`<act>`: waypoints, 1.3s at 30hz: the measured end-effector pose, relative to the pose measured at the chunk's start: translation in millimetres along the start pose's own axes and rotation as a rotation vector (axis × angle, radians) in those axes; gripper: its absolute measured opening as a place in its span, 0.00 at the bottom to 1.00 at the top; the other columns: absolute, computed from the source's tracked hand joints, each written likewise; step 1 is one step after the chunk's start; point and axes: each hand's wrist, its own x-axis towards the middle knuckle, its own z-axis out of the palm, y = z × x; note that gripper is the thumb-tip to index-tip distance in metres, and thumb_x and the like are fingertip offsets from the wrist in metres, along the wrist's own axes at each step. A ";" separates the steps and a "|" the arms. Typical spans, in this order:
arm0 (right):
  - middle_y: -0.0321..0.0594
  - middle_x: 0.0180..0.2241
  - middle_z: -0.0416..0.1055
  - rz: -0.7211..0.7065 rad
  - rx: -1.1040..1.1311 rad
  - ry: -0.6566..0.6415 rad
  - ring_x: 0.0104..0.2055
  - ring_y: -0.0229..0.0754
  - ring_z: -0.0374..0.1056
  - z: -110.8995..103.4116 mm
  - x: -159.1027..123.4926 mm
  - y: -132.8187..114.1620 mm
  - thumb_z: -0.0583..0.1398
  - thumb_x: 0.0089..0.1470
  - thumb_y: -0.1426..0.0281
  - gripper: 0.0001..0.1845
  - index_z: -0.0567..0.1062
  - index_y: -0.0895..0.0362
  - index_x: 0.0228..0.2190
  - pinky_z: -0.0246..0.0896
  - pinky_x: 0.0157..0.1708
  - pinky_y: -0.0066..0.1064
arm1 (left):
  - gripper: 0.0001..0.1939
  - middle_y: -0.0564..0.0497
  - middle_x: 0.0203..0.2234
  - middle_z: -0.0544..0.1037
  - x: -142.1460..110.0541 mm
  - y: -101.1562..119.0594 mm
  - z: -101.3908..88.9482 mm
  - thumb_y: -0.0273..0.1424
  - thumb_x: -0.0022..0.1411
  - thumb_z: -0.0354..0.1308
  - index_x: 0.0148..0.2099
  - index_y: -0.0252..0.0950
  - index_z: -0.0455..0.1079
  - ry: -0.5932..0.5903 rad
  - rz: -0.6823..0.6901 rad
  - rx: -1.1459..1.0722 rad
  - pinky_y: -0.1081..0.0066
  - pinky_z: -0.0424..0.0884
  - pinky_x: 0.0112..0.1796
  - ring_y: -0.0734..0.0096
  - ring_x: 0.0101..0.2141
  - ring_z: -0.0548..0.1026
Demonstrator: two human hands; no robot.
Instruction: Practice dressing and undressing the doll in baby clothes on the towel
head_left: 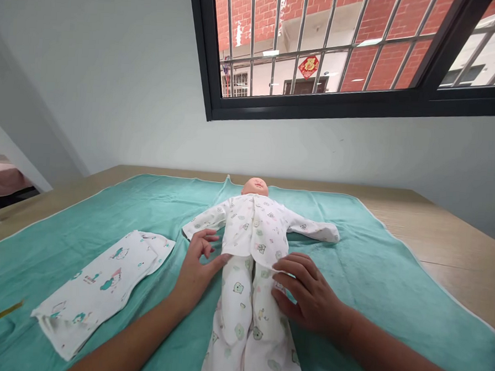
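A baby doll [255,185] lies on its back, dressed in a white long-sleeved baby shirt [245,227] and white baby pants [236,312], both with small animal prints. The shirt's front lies over the waist of the pants. My left hand [197,266] is at the doll's side, thumb touching the shirt's lower edge and fingers loosely bent, apart from the thumb. On the other side my right hand [308,294] rests its fingertips against the shirt's hem and the top of the pants, with the thumb lower and apart. The doll's hands and feet are hidden.
A teal cloth [359,263] covers much of the wooden table [455,263]. Left of the doll lies a folded white printed cloth [105,283], with a yellowish strip [0,315] near the cloth's left edge. A wall and a barred window [318,106] stand behind.
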 end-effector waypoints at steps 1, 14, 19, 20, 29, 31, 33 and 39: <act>0.49 0.45 0.71 0.013 0.025 -0.010 0.51 0.49 0.65 0.3 0.1 0.5 0.60 0.56 0.75 0.13 0.70 0.59 0.45 0.65 0.50 0.44 | 0.19 0.47 0.52 0.68 0.6 -1.0 -3.3 0.39 0.59 0.62 0.28 0.38 0.54 0.019 0.046 -0.033 0.62 0.69 0.50 0.60 0.53 0.69; 0.45 0.66 0.55 0.650 -0.193 -0.236 0.70 0.50 0.45 11.6 -46.7 84.8 0.54 0.61 0.66 0.26 0.62 0.54 0.59 0.45 0.66 0.50 | 0.26 0.41 0.67 0.56 91.2 -32.7 27.7 0.31 0.67 0.44 0.66 0.35 0.56 -0.131 0.291 0.759 0.55 0.52 0.64 0.58 0.66 0.53; 0.42 0.66 0.54 0.696 -0.410 -0.446 0.67 0.48 0.52 -2.6 -60.6 103.7 0.50 0.62 0.68 0.28 0.60 0.52 0.63 0.37 0.66 0.55 | 0.30 0.45 0.68 0.55 94.9 -51.7 23.5 0.33 0.68 0.43 0.71 0.37 0.49 -0.218 0.240 1.084 0.48 0.48 0.63 0.54 0.66 0.53; 0.42 0.66 0.54 0.692 -0.421 -0.457 0.67 0.47 0.53 -4.2 -61.1 105.1 0.50 0.62 0.69 0.28 0.59 0.52 0.63 0.37 0.66 0.53 | 0.30 0.44 0.68 0.56 93.8 -54.5 18.8 0.34 0.68 0.43 0.71 0.37 0.49 -0.212 0.224 1.132 0.48 0.50 0.62 0.54 0.65 0.55; 0.41 0.64 0.58 0.716 -0.437 -0.387 0.67 0.50 0.52 -3.9 -65.7 109.3 0.51 0.60 0.68 0.28 0.63 0.54 0.61 0.46 0.64 0.51 | 0.29 0.34 0.54 0.71 95.9 -55.5 -7.9 0.38 0.67 0.44 0.65 0.29 0.57 -0.116 -0.065 1.320 0.54 0.67 0.47 0.48 0.52 0.69; 0.44 0.64 0.58 0.792 -0.383 -0.316 0.66 0.52 0.53 -3.7 -70.9 116.8 0.53 0.58 0.67 0.29 0.63 0.56 0.61 0.51 0.63 0.48 | 0.26 0.35 0.52 0.72 95.6 -50.0 -10.8 0.32 0.66 0.44 0.64 0.30 0.58 -0.125 -0.091 1.318 0.56 0.68 0.46 0.49 0.51 0.70; 0.48 0.63 0.59 0.910 -0.294 -0.213 0.64 0.52 0.58 -3.6 -77.2 127.1 0.54 0.57 0.65 0.32 0.61 0.58 0.62 0.56 0.61 0.44 | 0.23 0.36 0.50 0.74 95.9 -43.3 -16.2 0.27 0.65 0.43 0.60 0.32 0.62 -0.155 -0.130 1.300 0.58 0.69 0.44 0.51 0.49 0.72; 0.48 0.55 0.70 1.055 -0.178 -0.167 0.56 0.53 0.67 -0.6 -95.0 152.2 0.53 0.56 0.66 0.26 0.68 0.58 0.56 0.62 0.56 0.43 | 0.14 0.37 0.45 0.77 102.8 -28.8 -40.7 0.28 0.63 0.46 0.44 0.35 0.72 -0.295 -0.263 1.314 0.60 0.71 0.38 0.50 0.44 0.76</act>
